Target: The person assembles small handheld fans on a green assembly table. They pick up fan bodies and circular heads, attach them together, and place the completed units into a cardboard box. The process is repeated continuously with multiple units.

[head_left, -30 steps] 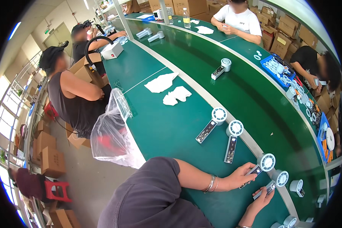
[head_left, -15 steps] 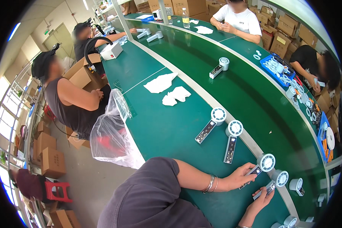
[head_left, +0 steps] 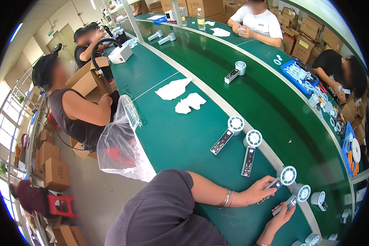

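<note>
My left hand [head_left: 256,193] grips the handle of a small pale-blue handheld fan [head_left: 288,175], its round vented head at the conveyor's near rail. Closed around another handheld fan [head_left: 302,192] is my right hand [head_left: 279,220], just nearer and to the right. Both handles lie without a cover, and dark circuit boards show in them. Farther left on the green table rest two more such fans, one [head_left: 236,123] angled left and one [head_left: 253,138] pointing toward me, boards facing up.
A green conveyor belt [head_left: 270,106] curves beyond the rail, carrying a fan [head_left: 240,68] and another [head_left: 317,198] at right. White cloths [head_left: 191,102] lie on the table [head_left: 151,123]; a plastic bag [head_left: 121,151] hangs off its edge. Co-workers sit around, with a blue parts tray [head_left: 289,67] opposite.
The fans on the belt have crept slightly to the left and away. A co-worker at the far left has raised a hand from the table. My hands look unmoved.
</note>
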`<state>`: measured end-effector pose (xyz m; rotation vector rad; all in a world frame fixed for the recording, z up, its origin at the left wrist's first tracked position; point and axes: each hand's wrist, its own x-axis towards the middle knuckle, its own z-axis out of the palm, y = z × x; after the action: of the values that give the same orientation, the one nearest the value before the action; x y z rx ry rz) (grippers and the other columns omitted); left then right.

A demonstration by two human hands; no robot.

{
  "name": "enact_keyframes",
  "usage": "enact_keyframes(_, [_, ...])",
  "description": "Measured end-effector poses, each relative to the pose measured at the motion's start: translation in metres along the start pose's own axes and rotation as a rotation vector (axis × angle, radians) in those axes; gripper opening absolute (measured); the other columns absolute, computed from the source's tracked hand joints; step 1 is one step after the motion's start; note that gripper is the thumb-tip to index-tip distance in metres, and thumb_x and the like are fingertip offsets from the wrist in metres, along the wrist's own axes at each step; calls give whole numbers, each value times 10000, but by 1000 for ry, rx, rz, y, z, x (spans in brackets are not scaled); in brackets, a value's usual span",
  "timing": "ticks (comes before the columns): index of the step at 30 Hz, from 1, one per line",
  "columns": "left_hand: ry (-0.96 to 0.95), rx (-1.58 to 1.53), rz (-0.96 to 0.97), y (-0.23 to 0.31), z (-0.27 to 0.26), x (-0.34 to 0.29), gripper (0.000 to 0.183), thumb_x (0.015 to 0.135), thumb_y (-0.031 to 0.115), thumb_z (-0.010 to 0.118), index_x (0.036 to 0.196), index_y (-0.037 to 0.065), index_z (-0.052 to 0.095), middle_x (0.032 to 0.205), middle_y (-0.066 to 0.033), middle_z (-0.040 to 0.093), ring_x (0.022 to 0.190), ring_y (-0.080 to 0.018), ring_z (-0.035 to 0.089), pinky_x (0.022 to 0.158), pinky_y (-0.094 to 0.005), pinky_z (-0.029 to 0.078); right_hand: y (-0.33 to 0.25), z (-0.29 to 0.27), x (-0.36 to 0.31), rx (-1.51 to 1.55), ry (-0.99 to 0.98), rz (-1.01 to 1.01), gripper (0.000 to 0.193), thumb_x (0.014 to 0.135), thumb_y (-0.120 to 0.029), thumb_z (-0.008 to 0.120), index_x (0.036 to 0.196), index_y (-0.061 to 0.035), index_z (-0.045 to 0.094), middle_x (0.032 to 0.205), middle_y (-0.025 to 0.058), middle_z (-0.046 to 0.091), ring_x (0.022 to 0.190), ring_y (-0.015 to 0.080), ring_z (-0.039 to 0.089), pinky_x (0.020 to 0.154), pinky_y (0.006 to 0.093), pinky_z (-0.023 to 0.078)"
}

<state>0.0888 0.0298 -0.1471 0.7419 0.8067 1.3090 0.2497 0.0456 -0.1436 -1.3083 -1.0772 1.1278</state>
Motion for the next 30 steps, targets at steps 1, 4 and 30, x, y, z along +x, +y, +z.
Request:
enact_keyframes(1, [-3, 4, -1, -2, 0, 1, 365, 906, 173, 526, 1214, 35, 387, 890, -23, 538, 755, -65, 491, 617, -223, 420, 0, 0, 0, 0, 4, 0, 395, 879, -94, 480, 1236, 29, 366, 785, 35, 493, 590, 62, 450, 480, 192, 369])
enact_keyframes(4, [-13, 0, 9, -3, 0, 2, 369, 905, 175, 528, 1217, 38, 387, 900, -24, 541, 758, -65, 492, 615, -221, 420, -2, 0, -1, -9, 11, 2, 390, 880, -96, 479, 1233, 28, 367, 782, 36, 492, 589, 62, 452, 482, 192, 371])
enact_keyframes(30, [76, 31, 25, -1, -3, 6, 274, 918, 143, 501, 1159, 43, 419, 877, -71, 582, 709, -86, 530, 565, -222, 449, 4, 3, 8, 12, -19, -2, 422, 856, -81, 537, 1237, 11, 382, 769, 36, 526, 591, 91, 511, 493, 232, 449])
